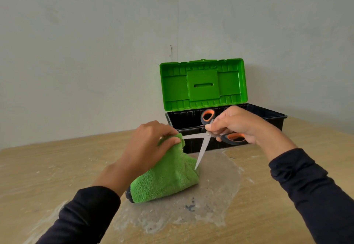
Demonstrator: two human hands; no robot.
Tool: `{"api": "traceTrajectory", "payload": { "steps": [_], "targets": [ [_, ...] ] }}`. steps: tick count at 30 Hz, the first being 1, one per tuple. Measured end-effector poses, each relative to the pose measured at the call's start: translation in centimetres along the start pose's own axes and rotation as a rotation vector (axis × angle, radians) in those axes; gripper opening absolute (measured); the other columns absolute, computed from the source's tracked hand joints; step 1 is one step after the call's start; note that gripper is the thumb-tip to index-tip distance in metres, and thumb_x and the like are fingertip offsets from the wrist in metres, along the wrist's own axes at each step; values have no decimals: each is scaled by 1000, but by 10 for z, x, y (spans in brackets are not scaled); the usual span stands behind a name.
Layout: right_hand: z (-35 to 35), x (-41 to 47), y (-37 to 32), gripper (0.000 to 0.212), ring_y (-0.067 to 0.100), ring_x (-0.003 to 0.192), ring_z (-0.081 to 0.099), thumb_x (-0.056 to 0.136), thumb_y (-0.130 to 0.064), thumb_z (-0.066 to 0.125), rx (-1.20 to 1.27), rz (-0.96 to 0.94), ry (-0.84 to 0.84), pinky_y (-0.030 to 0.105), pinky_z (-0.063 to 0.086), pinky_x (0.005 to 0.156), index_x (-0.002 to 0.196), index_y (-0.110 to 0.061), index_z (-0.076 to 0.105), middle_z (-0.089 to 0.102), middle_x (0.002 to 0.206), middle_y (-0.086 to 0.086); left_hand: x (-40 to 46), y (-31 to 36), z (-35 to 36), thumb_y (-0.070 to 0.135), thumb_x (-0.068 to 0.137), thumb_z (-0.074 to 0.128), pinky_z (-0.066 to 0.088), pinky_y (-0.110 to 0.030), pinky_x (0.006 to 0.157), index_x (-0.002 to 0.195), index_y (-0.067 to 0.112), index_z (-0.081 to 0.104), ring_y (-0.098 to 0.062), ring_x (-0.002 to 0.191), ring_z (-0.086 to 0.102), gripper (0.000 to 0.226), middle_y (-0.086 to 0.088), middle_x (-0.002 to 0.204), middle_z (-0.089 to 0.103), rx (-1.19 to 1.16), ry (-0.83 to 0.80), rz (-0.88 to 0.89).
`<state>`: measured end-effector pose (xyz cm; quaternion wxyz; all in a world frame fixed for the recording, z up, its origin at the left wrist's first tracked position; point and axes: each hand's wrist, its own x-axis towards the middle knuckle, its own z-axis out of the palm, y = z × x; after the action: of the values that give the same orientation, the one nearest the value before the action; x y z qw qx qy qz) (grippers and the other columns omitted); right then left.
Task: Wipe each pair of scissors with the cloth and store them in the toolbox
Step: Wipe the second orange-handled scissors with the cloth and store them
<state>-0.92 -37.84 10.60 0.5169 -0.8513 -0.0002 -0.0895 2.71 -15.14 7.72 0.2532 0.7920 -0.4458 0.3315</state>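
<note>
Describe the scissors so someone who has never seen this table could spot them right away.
Start at the toolbox with the raised green lid against the wall. Just in front of it, the right hand holds the scissors above the table. They are the only metal thing here: blades spread open, grey and orange handles, one blade pinched in the green cloth.

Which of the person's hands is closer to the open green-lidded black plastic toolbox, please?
Right. The right hand holds the orange-handled scissors directly in front of the green-lidded black plastic toolbox, overlapping its front wall in view. The left hand, gripping the green cloth, sits further left and nearer the camera.
</note>
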Motion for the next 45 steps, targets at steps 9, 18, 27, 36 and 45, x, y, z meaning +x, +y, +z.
{"api": "traceTrajectory", "payload": {
  "steps": [9,18,27,36,45],
  "targets": [
    [3,1,0,29,20,62,71,86,-29,62,493,214,14,20,54,48,80,-2,66,71,72,12,-8,-13,7,19,85,63,43,-17,59,85,15,73,-14,65,59,11,6,72,69,-36,75,-159],
    [25,9,9,36,16,69,71,67,-32,66,882,86,-45,22,59,64,87,-2,65,72,80,13,-10,-22,9,27,87,59,49,-25,61,72,34,66,-5,68,62,18,13,71,67,-315,48,-519],
    [38,9,13,10,13,67,69,76,1,68,584,-79,34,23,57,62,77,-9,68,72,69,-1,-8,-18,7,28,82,65,56,-39,70,75,23,74,-15,71,69,13,2,72,73,-510,46,-617],
    [56,8,10,11,16,69,65,69,-1,74,478,-154,45,28,52,71,68,-12,70,71,67,-1,-3,-7,6,31,67,76,53,-23,63,67,27,75,-5,66,66,4,8,69,73,-574,94,-607],
    [69,4,6,11,9,65,68,68,1,74,465,-349,76,20,55,63,73,-9,70,71,63,-3,0,-7,5,37,60,75,49,-29,61,67,23,73,-7,58,60,16,4,62,70,-609,124,-537]
  ]
}}
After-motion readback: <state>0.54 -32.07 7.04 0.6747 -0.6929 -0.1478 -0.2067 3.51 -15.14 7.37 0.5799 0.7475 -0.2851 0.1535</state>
